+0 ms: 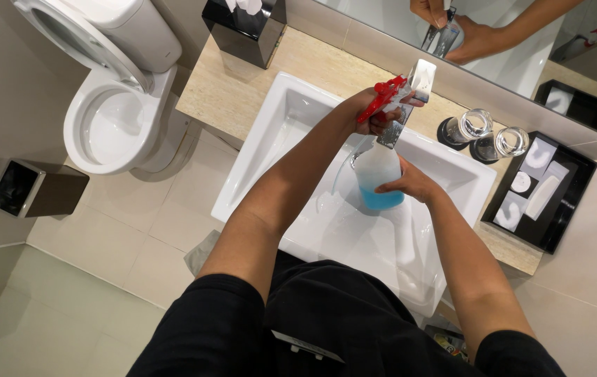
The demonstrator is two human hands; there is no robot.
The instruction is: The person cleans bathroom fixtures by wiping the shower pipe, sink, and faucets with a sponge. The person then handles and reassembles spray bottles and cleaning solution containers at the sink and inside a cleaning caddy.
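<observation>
I lean over a white rectangular sink point(284, 112). My right hand point(413, 185) grips a clear spray bottle point(376, 174) that has blue liquid in its lower part, holding it over the basin right under the chrome faucet point(392, 131). My left hand point(372, 115) is closed around the red trigger spray head point(388, 94) with a white nozzle, just above the bottle's neck. A thin clear tube point(337, 178) curves down from the head beside the bottle. Whether the head sits on the bottle's neck is hidden by the faucet and my fingers.
A beige counter point(221, 87) surrounds the sink. A black tissue box point(242, 31) is at the back left, two upturned glasses point(487, 132) and a black tray point(571, 202) of white toiletries at the right. A toilet point(113, 119) and small bin point(29, 188) stand left. A mirror point(508, 63) runs behind.
</observation>
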